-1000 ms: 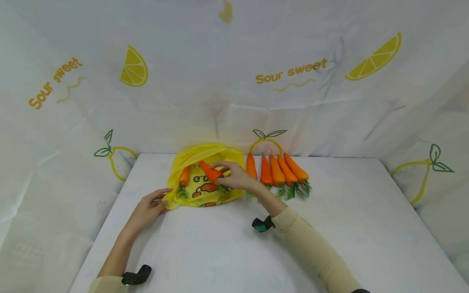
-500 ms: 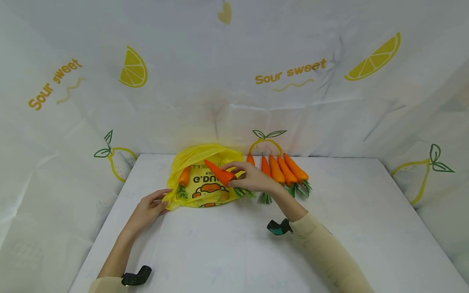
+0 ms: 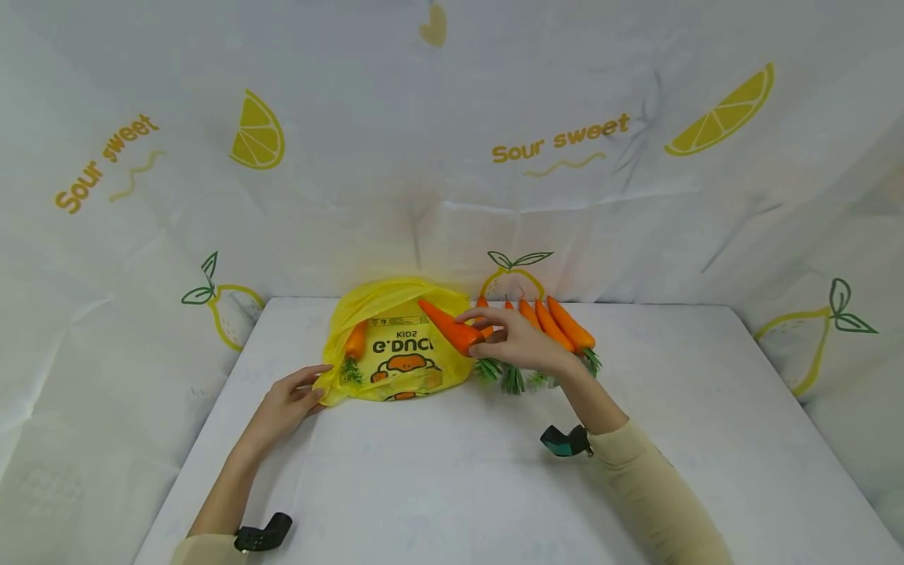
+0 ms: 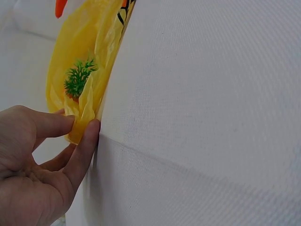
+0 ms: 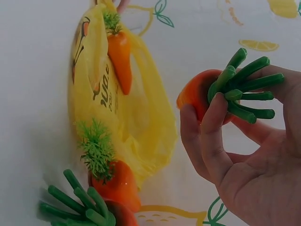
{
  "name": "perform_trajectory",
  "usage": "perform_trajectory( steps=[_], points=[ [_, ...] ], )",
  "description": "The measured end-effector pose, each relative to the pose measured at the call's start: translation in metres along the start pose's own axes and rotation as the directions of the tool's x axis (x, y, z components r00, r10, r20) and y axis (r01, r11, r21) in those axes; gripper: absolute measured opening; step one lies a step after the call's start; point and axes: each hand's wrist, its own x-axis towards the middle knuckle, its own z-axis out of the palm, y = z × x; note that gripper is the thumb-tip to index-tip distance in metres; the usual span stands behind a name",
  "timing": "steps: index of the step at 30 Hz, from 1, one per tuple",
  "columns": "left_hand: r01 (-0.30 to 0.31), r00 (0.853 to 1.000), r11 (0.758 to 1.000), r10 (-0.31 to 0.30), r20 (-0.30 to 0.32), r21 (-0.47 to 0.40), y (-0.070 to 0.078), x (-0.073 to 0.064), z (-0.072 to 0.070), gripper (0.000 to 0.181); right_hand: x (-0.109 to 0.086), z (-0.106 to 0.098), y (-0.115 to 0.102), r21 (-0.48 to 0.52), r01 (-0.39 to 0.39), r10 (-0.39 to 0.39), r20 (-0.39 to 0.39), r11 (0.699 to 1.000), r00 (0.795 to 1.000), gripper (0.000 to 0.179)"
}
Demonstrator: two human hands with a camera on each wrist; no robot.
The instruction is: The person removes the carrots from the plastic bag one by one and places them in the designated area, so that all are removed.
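My left hand [image 3: 286,400] pinches the front left edge of a yellow plastic bag [image 3: 381,297] between thumb and fingers. The bag lies with its mouth spread wide, and one carrot [image 3: 356,341] with feathery green leaves rests inside at the left. Above the bag's right side, my right hand [image 3: 519,341] holds another carrot [image 3: 448,324] by its thick end, tip pointing back and left. In the right wrist view this carrot [image 5: 195,94] shows thick, cut green stems, and its tip is hidden. The left wrist view shows leaves [image 4: 80,79] inside the bag.
Right of the bag, several carrots [image 3: 565,322] lie in a row, tips toward the wall, partly hidden by my right hand. A white printed cloth wall [image 3: 395,196] rises behind the white table [image 3: 438,486]. Each wrist carries a black device [image 3: 263,532].
My right hand has moved right with its carrot, from over the bag's middle to its right side, uncovering more of the bag's print. My left hand stays at the bag's edge.
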Motion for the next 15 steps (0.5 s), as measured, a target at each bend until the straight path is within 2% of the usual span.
perform_trajectory(
  steps=[6,15],
  points=[
    [0.0,1.0,1.0,0.0,0.001,-0.002,0.0,0.0,0.0,0.048,-0.014,-0.015,-0.001,0.021,-0.014,0.015,-0.032,1.0,0.999,0.051],
    [-0.004,1.0,1.0,0.004,-0.002,0.005,0.0,0.0,0.0,0.048,-0.029,-0.032,0.003,-0.019,0.009,-0.01,-0.089,1.0,0.996,0.049]
  ],
)
